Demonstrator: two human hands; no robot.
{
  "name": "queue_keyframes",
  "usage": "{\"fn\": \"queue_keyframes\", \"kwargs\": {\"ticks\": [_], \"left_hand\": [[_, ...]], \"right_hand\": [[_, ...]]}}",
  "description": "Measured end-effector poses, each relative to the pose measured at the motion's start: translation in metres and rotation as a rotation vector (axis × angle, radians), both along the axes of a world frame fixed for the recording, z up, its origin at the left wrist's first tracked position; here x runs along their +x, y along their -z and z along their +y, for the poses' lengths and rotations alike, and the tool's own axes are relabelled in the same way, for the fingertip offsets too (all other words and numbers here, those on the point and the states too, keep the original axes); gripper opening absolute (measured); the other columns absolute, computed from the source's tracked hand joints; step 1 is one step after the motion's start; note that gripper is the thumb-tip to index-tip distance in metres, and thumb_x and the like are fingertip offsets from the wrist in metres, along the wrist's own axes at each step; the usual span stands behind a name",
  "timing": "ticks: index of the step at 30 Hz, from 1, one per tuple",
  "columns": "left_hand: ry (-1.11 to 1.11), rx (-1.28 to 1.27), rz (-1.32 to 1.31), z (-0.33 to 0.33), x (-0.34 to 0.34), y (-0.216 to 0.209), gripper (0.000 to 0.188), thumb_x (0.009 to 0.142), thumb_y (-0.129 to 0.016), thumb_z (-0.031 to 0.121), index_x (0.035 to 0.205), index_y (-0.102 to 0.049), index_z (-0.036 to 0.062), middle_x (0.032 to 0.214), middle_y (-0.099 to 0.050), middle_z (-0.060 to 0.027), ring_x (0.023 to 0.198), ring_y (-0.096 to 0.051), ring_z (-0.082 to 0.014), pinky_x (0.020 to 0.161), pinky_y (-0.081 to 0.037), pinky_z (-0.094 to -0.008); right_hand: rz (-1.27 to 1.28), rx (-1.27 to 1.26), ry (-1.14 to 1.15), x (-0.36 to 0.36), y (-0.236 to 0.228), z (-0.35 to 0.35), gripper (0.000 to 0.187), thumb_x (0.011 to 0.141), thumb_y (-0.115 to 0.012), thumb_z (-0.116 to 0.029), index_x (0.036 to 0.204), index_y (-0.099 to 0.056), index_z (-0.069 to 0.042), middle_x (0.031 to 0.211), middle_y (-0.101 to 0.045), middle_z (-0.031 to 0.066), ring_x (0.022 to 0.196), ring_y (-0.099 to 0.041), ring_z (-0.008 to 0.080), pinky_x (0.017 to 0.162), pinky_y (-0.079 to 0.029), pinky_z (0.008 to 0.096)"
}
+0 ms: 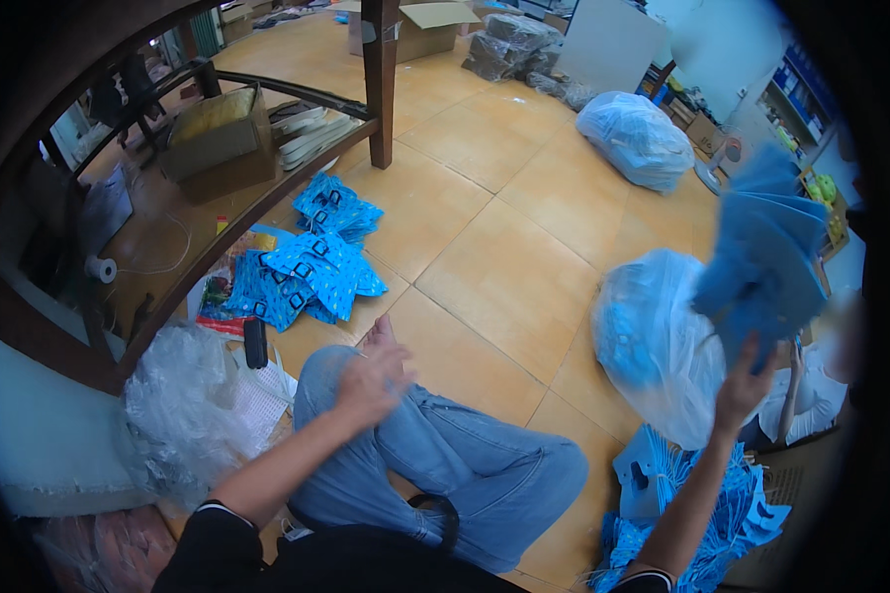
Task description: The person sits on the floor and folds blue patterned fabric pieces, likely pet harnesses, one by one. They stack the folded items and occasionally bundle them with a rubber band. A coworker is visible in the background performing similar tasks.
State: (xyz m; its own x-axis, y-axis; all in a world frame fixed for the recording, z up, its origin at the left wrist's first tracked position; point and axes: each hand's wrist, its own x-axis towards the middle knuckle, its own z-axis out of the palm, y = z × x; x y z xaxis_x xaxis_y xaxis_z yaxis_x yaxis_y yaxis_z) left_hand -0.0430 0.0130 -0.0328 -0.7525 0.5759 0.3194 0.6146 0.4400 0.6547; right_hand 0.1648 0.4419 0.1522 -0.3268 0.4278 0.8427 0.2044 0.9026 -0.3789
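My right hand [745, 382] is raised at the right, closed round the lower end of a fanned bunch of flat blue pieces [761, 247]. Motion blurs the bunch, so its exact kind does not show. Over my left knee, my left hand [374, 383] has its fingers loosely apart, somewhat blurred, with nothing visible in them. Below my right hand lies a heap of blue pieces with cords [643, 479], some with a dark shape on them. Ahead of my left knee is a pile of blue patterned pieces [311, 272] with black square marks.
A translucent bag with blue contents [653, 346] stands at my right; another bulging bag [635, 140] lies farther off. A wooden-framed rack [379, 89] holds a cardboard box [222, 148] at left. Clear plastic [183, 405] lies near my left arm. Another person [816, 390] is at far right.
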Motion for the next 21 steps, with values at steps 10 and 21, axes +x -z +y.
{"fn": "queue_keyframes", "kwargs": {"ticks": [10, 21], "left_hand": [[0.5, 0.911, -1.282, 0.014, 0.067, -0.006, 0.093, 0.087, -0.072, 0.028, 0.153, -0.011, 0.0014, 0.156, -0.022, -0.0133, 0.142, -0.027, -0.0255, 0.114, -0.03, -0.0378], [0.352, 1.259, -1.816, -0.031, 0.061, 0.031, 0.081, 0.084, -0.074, 0.045, 0.144, -0.038, 0.0053, 0.137, -0.052, -0.0127, 0.125, -0.052, -0.0268, 0.105, -0.043, -0.0416]], "right_hand": [[-0.386, -0.198, -0.359, -0.043, 0.105, -0.278, 0.046, 0.081, -0.072, -0.006, 0.127, -0.064, -0.012, 0.118, -0.064, 0.0208, 0.092, -0.068, 0.0358, 0.073, -0.056, 0.0396], [-0.599, -0.233, -0.702, -0.018, 0.107, -0.369, 0.063, 0.077, -0.075, -0.02, 0.137, -0.054, -0.012, 0.148, -0.034, 0.0299, 0.134, -0.039, 0.0479, 0.097, -0.047, 0.0459]]}}
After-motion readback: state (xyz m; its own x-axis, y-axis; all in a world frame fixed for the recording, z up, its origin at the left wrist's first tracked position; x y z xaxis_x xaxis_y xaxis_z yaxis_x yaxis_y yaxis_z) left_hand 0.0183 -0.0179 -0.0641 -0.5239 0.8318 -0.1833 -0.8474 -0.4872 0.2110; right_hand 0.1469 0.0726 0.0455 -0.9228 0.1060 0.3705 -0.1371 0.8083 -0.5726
